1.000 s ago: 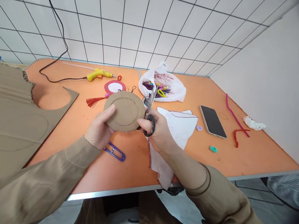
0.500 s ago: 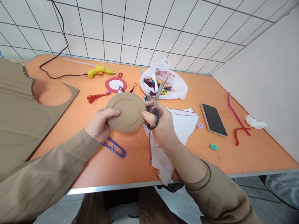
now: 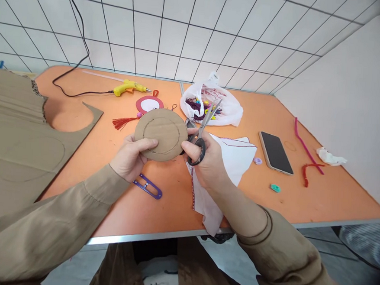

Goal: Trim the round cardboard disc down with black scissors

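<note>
A round cardboard disc (image 3: 161, 134) with a smaller circle drawn on it is held up in front of me. My left hand (image 3: 133, 156) grips its left edge, thumb on the face and fingers behind. In my right hand (image 3: 206, 156) are scissors (image 3: 206, 122) with black handles, blades pointing up and away; the thumb and fingertips of that hand also touch the disc's right edge. Below the disc lies a purple slotted plastic tool (image 3: 148, 186). White cloth (image 3: 237, 156) with red stitching is under my right hand. Behind the disc lies a red-rimmed round piece (image 3: 149, 105) with a red tassel (image 3: 125, 123).
A large cut cardboard sheet (image 3: 23, 157) covers the left side. At the back are a yellow glue gun (image 3: 130, 87) with its cord and a white plastic bag (image 3: 231, 110) of threads. A phone (image 3: 275, 153), pipe cleaners (image 3: 308, 146) and a green ring-like piece (image 3: 275, 188) lie right.
The disc has risen slightly and tilted more toward me, covering more of the tassel piece behind it. Both hands keep their hold; the whole view has shifted a little.
</note>
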### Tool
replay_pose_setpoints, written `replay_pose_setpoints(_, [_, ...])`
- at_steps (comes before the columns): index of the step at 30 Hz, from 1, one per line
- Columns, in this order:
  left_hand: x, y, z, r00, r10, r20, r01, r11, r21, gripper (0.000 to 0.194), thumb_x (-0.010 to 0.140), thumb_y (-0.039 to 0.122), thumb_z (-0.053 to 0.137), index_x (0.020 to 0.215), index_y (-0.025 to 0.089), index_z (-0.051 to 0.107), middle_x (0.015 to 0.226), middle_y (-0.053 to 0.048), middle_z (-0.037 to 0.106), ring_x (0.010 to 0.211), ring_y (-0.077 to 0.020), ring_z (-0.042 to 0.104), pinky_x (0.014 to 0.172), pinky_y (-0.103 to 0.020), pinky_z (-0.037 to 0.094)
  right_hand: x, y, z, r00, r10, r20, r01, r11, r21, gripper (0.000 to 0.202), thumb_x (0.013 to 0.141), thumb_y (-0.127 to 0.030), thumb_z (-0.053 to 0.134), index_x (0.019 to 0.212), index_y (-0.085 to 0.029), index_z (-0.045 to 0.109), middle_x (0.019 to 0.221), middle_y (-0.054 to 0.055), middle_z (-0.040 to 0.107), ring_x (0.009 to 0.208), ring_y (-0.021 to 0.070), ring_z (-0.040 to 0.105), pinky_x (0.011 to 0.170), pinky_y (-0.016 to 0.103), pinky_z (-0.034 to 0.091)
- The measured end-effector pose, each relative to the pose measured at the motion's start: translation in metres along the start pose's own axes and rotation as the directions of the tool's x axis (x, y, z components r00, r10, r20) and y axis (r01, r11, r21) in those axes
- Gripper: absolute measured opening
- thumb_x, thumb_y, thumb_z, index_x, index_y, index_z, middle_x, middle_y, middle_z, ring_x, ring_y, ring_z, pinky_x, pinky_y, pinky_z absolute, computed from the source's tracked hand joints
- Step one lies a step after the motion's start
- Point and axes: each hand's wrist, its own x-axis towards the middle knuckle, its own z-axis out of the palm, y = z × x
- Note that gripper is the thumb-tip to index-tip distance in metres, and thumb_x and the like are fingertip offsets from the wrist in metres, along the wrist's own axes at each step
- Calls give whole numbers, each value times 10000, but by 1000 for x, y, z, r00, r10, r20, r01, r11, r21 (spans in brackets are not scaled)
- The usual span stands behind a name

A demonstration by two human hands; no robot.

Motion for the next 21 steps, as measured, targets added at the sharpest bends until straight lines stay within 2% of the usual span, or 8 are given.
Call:
replay_pose_setpoints(4, [0, 2, -2, 998, -47, 43, 48, 999, -11, 453, 658, 171, 723, 1110, 162, 689, 1022, -100, 751, 1094, -350, 637, 892, -478, 543, 2, 1, -1, 1000, 0, 20, 0, 1000, 4, 213, 653, -203, 704, 842, -179, 609, 631, -65, 545, 532, 83, 446, 497, 239, 346])
replay_pose_setpoints(8, [3, 4, -7, 987, -117, 112, 118, 993, 0, 387, 721, 284, 709, 1086, 155, 717, 1055, -114, 744, 1108, -360, 627, 889, -461, 549, 4, -4, -4, 999, 12, 52, -11, 1000, -25, 183, 652, -193, 686, 817, -175, 609, 596, -70, 515, 511, 78, 419, 468, 227, 323])
replay_pose_setpoints(12, [7, 9, -13, 977, -112, 180, 102, 992, 68, 365, 754, 334, 696, 1086, 185, 735, 1094, -102, 735, 1104, -342, 633, 883, -420, 551, 4, -10, -6, 994, 10, 112, -4, 998, -56, 160, 641, -183, 676, 786, -181, 608, 599, -63, 518, 518, 82, 418, 483, 230, 331])
replay_pose_setpoints(17, [6, 16, -14, 984, -140, 110, 111, 965, 236, 333, 658, 383, 785, 900, 154, 783, 901, -132, 764, 903, -353, 700, 774, -437, 576, 3, -13, -8, 988, 9, 153, 12, 991, -136, 149, 644, -187, 680, 781, -199, 622, 597, -59, 519, 531, 96, 427, 494, 237, 329])
replay_pose_setpoints(21, [3, 12, -10, 986, -136, 93, 114, 971, 209, 298, 664, 351, 799, 893, 162, 779, 881, -119, 767, 837, -322, 712, 725, -414, 583, 1, -13, -7, 983, 18, 184, 2, 994, -109, 178, 666, -196, 693, 829, -196, 622, 621, -52, 537, 552, 104, 442, 516, 242, 354])
